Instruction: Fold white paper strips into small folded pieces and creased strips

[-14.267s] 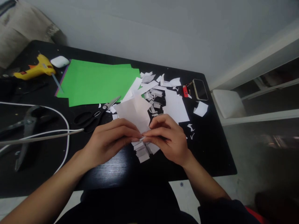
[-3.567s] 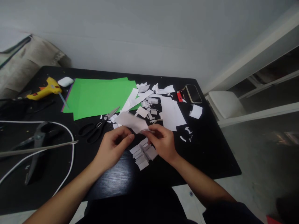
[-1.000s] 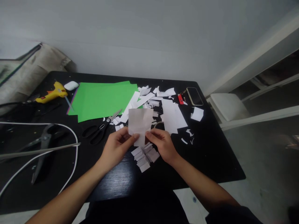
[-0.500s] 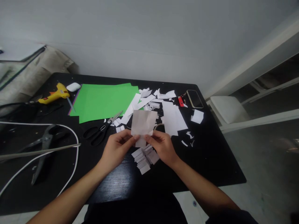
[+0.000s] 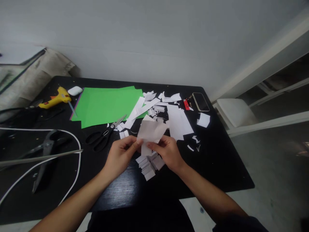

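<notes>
- The black table (image 5: 217, 167) spans the scene and carries everything being handled; it looks the same as half a second ago.
- The green sheets (image 5: 108, 104) lie flat towards the far edge, unmoved.
- The person's left hand (image 5: 122, 154) pinches the left side of the held paper (image 5: 151, 130), thumb in front and fingers behind; 3.6 seconds ago its thumb was clear of the paper.
- The right hand (image 5: 170, 153) pinches the same piece lower down, its thumb over the narrow bottom part.
- The held paper is up between both hands, above the table. Half a second ago its wide upper part stood almost square; now it is bent, with one corner swung out to the right.
- The white sheets (image 5: 177, 120) overlap to the right of it, in the same place.
- The black-handled scissors (image 5: 112, 125) rest open beyond the left hand, blade tips over the green sheets.
- The folded white pieces (image 5: 148, 167) sit clustered just below the held paper, unchanged.
- The phone (image 5: 201, 101) lies near the far right corner, with a small red object (image 5: 186, 104) beside it.
</notes>
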Tool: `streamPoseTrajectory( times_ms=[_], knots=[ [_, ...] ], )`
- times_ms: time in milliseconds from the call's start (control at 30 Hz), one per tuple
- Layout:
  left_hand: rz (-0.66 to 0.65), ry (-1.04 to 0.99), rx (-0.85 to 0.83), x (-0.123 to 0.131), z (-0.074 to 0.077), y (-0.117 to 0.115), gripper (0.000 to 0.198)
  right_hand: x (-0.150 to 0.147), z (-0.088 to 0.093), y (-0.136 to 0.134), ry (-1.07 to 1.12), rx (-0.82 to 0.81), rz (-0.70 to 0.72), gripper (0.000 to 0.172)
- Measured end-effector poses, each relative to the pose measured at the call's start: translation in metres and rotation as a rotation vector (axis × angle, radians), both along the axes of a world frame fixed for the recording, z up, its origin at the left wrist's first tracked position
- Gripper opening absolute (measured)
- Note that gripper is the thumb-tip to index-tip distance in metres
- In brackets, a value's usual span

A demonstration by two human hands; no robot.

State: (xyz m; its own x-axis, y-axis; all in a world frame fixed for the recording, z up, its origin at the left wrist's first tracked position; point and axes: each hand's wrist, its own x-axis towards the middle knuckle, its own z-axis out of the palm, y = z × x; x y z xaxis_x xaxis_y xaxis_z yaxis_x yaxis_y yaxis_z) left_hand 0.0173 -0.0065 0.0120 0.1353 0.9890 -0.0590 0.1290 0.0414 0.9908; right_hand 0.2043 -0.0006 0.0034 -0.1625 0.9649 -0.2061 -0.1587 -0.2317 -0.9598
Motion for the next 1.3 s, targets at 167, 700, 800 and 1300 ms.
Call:
streamPoseTrajectory(
  times_ms=[167, 700, 800, 1300],
  knots=[
    [0.021, 0.005, 0.032, 0.002, 0.001, 0.001, 0.034, -0.002, -0.002, 0.000, 0.021, -0.015, -0.028, 0.025],
    [0.040, -0.047, -0.035, 0.000, -0.018, 0.011, 0.033, 0.001, -0.013, 0.009, -0.082, -0.010, -0.015, 0.031],
    [0.053, -0.058, -0.039, 0.001, -0.020, 0.010, 0.033, 0.001, -0.014, 0.009, -0.057, -0.028, -0.010, 0.033],
    [0.098, -0.157, -0.092, -0.002, -0.014, 0.009, 0.035, 0.004, -0.007, 0.008, 0.008, 0.015, 0.066, 0.034]
  ],
)
